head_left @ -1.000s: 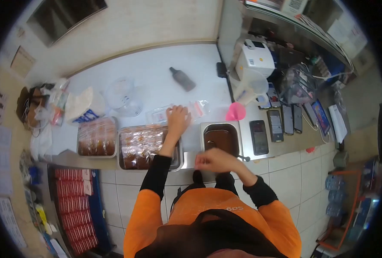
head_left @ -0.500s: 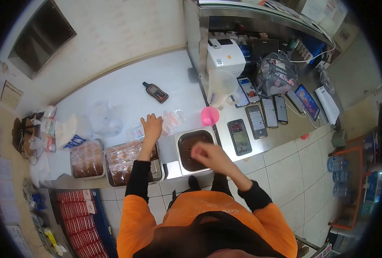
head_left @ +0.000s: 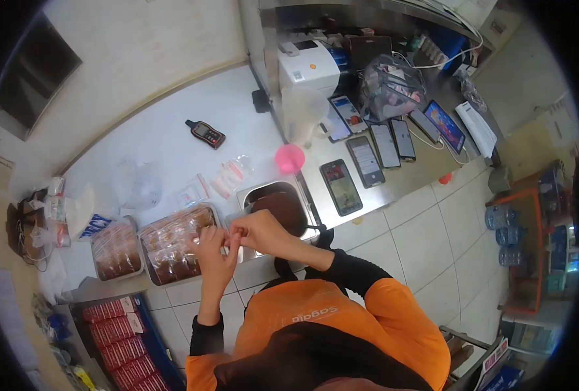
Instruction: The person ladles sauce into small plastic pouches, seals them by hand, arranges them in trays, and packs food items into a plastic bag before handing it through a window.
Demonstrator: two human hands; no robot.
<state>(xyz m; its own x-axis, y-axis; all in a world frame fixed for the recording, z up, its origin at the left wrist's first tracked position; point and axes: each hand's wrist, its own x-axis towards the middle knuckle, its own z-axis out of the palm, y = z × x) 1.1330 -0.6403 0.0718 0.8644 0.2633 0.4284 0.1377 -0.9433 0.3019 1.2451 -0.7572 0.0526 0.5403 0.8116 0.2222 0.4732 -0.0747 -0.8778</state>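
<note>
Found left hand [head_left: 212,251] and right hand [head_left: 263,228] together, fingers drawn in; cannot tell if gripping anything. Noted film-wrapped tray [head_left: 146,255] near left, steel pan [head_left: 304,203] near right. Could knock pan through low right wrist.

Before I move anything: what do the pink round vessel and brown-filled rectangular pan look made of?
Pink round vessel: probably smooth plastic, from its even, opaque colour.
Silvery rectangular pan: likely satin stainless steel; its grey rim catches the light.

I read "RCY" in blue on the white pack [head_left: 89,210]; on my orange shirt [head_left: 315,296], "Saga", ending unclear.
</note>
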